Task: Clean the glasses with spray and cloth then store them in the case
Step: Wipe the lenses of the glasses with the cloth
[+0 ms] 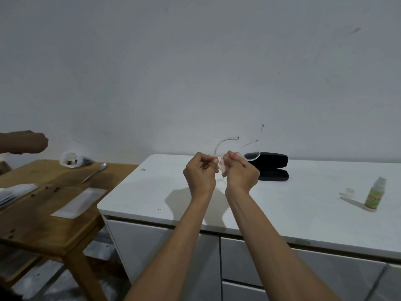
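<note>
Head view: a big white cabinet top [303, 203] fills the middle and right of the frame, and a brown wooden table [43, 209] sits at the lower left. On the wooden table lie some papers, a spoon and a tipped clear cup. At the far left edge another person's hand [26, 142] pokes in.

In the middle of the frame, near the back of the white top, lies the black case [271, 168]. It is open. At the right edge stands the little green spray bottle [375, 193], with its clear cap [348, 192] lying just beside it.

Both arms reach up from the bottom of the frame. The left hand [200, 174] and the right hand [242, 172] are close together in the air above the white top. Between them are the clear glasses [252, 154], with the arms of the glasses sticking up. The left hand pinches one side of the frame. The right hand holds a small pink cloth [222, 168] squeezed on the lens.

I think this is the wiping step, since the spray is put down and the cloth is on the glass. Next the other lens may need a rub. Then the arms must be folded gently, and the glasses laid in the open case just behind the hands.
</note>
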Demonstrator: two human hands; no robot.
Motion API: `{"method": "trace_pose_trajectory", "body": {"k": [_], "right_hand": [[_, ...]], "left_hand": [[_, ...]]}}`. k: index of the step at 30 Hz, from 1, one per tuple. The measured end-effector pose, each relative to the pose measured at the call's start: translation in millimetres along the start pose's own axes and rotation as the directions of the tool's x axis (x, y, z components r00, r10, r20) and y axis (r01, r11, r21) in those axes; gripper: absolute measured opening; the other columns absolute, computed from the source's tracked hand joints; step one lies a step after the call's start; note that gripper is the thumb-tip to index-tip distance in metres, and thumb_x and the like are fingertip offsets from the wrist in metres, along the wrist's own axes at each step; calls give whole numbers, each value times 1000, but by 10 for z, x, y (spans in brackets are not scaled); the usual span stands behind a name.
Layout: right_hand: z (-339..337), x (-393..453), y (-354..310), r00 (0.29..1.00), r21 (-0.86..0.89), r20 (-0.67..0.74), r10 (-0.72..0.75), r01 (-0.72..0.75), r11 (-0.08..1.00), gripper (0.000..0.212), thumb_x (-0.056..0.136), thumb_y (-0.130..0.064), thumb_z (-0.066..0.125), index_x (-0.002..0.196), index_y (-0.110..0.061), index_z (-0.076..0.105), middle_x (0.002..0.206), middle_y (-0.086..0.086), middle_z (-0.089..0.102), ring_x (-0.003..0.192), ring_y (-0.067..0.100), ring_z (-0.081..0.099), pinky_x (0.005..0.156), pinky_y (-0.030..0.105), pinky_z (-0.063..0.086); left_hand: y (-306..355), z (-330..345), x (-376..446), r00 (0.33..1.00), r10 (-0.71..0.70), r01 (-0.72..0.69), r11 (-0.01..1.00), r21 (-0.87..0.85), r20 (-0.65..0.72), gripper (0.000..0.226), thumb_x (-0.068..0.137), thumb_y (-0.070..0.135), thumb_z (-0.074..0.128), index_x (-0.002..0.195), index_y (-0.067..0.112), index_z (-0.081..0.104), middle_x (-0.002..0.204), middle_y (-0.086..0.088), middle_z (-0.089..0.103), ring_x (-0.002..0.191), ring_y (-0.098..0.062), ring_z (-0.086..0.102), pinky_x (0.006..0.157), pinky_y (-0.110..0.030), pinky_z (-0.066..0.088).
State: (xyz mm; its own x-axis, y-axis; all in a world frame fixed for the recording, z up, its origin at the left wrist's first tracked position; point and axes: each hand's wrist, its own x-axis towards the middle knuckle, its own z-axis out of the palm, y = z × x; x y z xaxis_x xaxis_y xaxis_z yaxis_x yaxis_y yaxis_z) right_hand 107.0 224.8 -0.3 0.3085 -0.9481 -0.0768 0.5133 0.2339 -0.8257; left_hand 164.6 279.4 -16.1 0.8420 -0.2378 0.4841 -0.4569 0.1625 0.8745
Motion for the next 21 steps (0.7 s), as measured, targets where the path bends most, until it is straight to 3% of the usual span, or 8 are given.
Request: {"method": "trace_pose_trajectory", "body": {"k": [5,8,10,14,16,18,21], "right_hand": [[-116,23,-34,990,-178,124,-64,86,980,20,79,5,78,77,-15,81,69,-2,76,52,8,66,59,21,54],[-101,13,-56,983,-185,161,-89,118,976,17,81,5,75,81,-11,80,70,5,71,48,7,60,51,17,50],[-76,28,-56,982,-181,162,-97,126,975,21,81,4,73,81,-15,80,70,5,70,51,9,57,53,18,49],[-133,98,-93,957,-203,289,27,33,979,15,84,4,73,90,-8,79,59,5,65,51,16,55,57,24,51],[-201,135,-106,928,-263,356,112,-15,965,13,83,4,75,92,-3,79,68,12,73,60,23,64,64,30,53],[-248,150,-102,932,-313,336,135,-25,950,12,80,2,78,90,-4,81,78,19,77,67,27,66,66,32,52],[-238,88,-61,988,-237,154,25,13,971,12,77,2,80,83,-8,82,76,12,78,56,20,65,51,23,51]], "left_hand": [[-21,3,85,999,-27,27,1000,1,-28,15,82,0,75,73,8,66,65,-10,71,56,-20,67,67,-37,58],[19,46,72,1000,-3,3,1000,1,-7,12,82,-4,74,75,2,66,70,-12,73,56,-18,69,59,-28,58],[58,83,50,1000,18,-18,1000,-7,2,12,83,-5,73,75,0,66,70,-14,73,55,-19,68,57,-28,57],[55,60,76,1000,13,-13,1000,-9,-5,13,83,-5,72,75,2,66,68,-13,72,58,-18,69,57,-29,58],[3,7,108,1000,17,-16,1000,22,-13,12,82,-4,74,75,3,67,71,-10,73,62,-16,70,58,-25,56],[-31,-27,111,1000,21,-21,999,46,-2,12,82,-3,74,75,3,66,72,-12,73,63,-24,70,57,-29,57],[-62,9,88,998,53,-54,996,74,16,15,83,-1,74,74,7,64,70,-10,72,61,-26,70,64,-42,61]]}}
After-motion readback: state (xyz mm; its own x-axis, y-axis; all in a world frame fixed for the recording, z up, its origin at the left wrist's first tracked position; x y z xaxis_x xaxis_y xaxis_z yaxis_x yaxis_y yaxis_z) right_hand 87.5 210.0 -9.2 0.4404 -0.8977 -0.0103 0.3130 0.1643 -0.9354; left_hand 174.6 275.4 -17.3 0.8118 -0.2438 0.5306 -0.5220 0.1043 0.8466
